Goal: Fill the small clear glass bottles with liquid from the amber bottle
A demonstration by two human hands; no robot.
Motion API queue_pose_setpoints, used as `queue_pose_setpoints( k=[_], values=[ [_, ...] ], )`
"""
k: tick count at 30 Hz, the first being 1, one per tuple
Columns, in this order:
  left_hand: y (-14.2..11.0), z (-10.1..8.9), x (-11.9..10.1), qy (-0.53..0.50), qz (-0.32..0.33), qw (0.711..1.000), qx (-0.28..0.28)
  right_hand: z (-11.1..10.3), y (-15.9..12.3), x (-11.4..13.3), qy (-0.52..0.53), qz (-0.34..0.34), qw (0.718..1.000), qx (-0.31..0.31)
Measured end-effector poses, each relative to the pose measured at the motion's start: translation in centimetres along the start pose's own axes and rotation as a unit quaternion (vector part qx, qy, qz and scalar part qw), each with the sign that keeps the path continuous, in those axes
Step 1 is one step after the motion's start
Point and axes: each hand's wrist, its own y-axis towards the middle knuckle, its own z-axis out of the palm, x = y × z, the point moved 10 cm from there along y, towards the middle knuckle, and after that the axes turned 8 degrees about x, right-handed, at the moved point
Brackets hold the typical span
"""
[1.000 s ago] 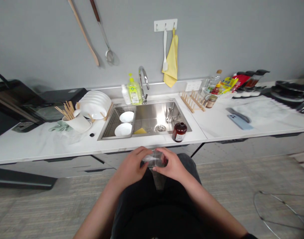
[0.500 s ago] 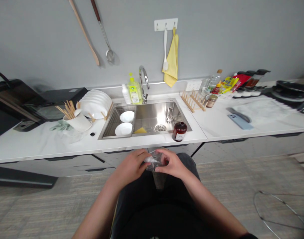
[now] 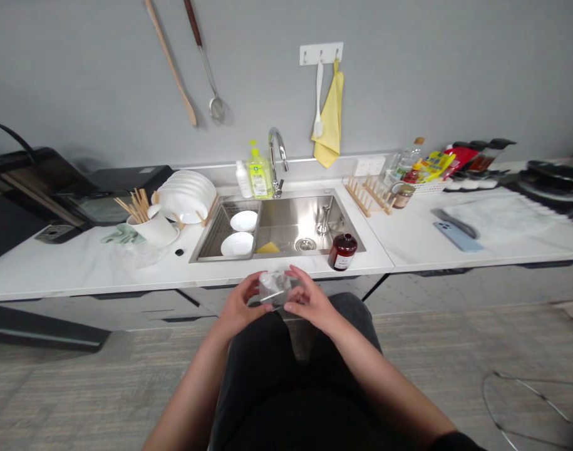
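Note:
Over my lap, just in front of the counter edge, a small clear plastic bag [image 3: 273, 289] is held between both hands. Its left side is in the fingers and thumb of my left hand [image 3: 243, 302]. My right hand [image 3: 310, 302] grips the other side, fingers curved and thumb at the bottom. Something whitish shows through the bag, too blurred to name. A dark amber bottle [image 3: 342, 252] with a white label stands upright by the sink's front right corner, apart from my hands.
Behind my hands is a steel sink [image 3: 286, 219] with white bowls [image 3: 238, 244] in its left rack. Plates [image 3: 185, 197] and a chopstick holder [image 3: 154, 230] stand left. A small black round piece [image 3: 179, 252] lies nearby. A phone [image 3: 458, 236] rests on the right.
The plastic bag has been turned and spread out between my hands, a little higher and more to the left. My left fingers have opened wider around it. The view has shifted slightly.

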Motion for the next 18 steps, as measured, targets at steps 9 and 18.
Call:
queue_pose_setpoints(
  k=[9,18],
  values=[
    [-8.9,-26.1,2.6,0.237,-0.16,0.823,-0.491,-2.8,-1.2,1.5,-0.339,-0.056,0.936,-0.075],
    [-9.2,-32.8,5.2,0.344,-0.26,0.759,-0.488,-2.7,-1.4,0.3,-0.357,-0.054,0.931,-0.058]
  ],
)
